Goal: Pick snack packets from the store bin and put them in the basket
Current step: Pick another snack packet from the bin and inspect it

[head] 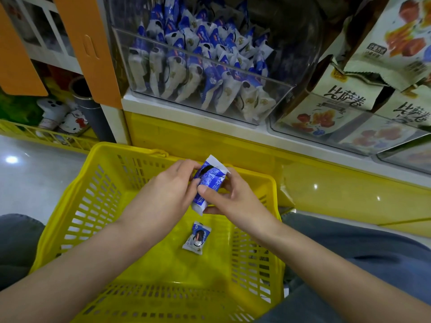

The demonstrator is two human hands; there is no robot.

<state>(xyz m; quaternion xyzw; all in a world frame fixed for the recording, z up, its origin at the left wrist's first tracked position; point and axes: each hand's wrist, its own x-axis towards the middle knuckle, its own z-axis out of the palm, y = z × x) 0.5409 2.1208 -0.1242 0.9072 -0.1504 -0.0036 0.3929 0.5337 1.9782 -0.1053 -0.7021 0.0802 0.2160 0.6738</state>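
One yellow basket (pixel 130 149) is seen below the clear store bin (pixel 283 99), which is packed with blue and white packets (pixel 205 38). Over the basket, one snack packet (pixel 208 180) is gripped by both hands, with the left hand (pixel 172 185) and right hand (pixel 229 198) curled round it. Its long side is tilted, top end toward the bin. A second packet (pixel 197 237) is laid flat inside the basket.

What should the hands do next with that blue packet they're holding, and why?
Probably lower it a little and let go. The left hand and right hand both grip the packet right above the open basket, and another packet already lies on the basket's floor, so this one likely belongs beside it.
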